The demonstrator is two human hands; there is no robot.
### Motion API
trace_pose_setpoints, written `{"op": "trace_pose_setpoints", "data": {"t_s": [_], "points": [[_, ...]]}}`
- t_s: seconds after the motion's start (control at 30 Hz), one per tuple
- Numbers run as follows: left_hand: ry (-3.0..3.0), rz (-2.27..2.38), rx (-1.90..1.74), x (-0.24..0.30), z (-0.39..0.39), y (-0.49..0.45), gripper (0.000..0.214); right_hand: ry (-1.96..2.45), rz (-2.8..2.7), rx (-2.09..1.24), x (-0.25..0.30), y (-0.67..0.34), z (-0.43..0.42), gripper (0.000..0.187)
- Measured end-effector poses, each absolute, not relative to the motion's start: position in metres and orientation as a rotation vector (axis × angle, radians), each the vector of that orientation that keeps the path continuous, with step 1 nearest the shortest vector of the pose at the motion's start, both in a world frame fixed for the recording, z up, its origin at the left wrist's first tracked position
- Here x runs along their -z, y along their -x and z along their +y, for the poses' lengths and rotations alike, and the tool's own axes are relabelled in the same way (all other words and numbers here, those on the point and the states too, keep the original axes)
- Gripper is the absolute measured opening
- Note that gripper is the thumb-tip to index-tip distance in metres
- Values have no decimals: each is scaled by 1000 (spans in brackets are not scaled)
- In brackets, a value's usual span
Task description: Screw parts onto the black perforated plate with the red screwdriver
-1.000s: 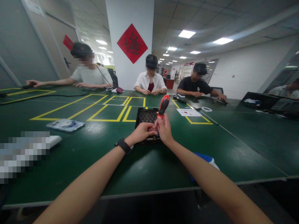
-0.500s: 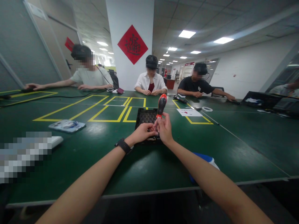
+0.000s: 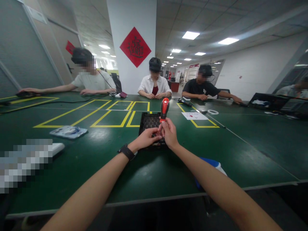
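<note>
A red-and-black screwdriver stands nearly upright over the near edge of a black tray on the green table. My right hand is closed round the screwdriver's lower shaft. My left hand pinches at the tip of the shaft beside it, fingers pressed together; what it holds is too small to make out. Both hands rest at the tray's front edge. A black watch sits on my left wrist.
A flat blue-white packet and a white object lie to the left. A blue-and-white thing sits under my right forearm. A paper sheet and tape roll lie to the right. Three people sit across the table.
The screwdriver's handle has swung from leaning right to almost upright. Both hands stayed at the tray's front edge.
</note>
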State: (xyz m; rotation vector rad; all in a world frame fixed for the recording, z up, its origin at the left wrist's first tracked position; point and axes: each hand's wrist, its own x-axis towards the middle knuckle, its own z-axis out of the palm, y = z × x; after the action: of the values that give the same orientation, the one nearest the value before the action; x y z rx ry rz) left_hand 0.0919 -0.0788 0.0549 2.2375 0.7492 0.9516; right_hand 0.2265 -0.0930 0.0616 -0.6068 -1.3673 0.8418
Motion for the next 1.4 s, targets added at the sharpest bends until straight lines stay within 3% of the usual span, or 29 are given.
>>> {"op": "trace_pose_setpoints", "data": {"t_s": [0.23,0.57,0.83,1.4], "points": [[-2228,878,-996,-53,-78,-92,26,574,-1392,-816,-63,-224,-97,25],[-2215,717,-882,-59,-80,-89,18,604,-1460,-916,-58,-228,-91,34],[-2222,865,-962,-55,-80,-93,25,569,-1412,-844,-62,-225,-97,27],[-2285,808,-953,-52,-78,-91,22,588,-1410,-855,-58,-227,-93,31]]}}
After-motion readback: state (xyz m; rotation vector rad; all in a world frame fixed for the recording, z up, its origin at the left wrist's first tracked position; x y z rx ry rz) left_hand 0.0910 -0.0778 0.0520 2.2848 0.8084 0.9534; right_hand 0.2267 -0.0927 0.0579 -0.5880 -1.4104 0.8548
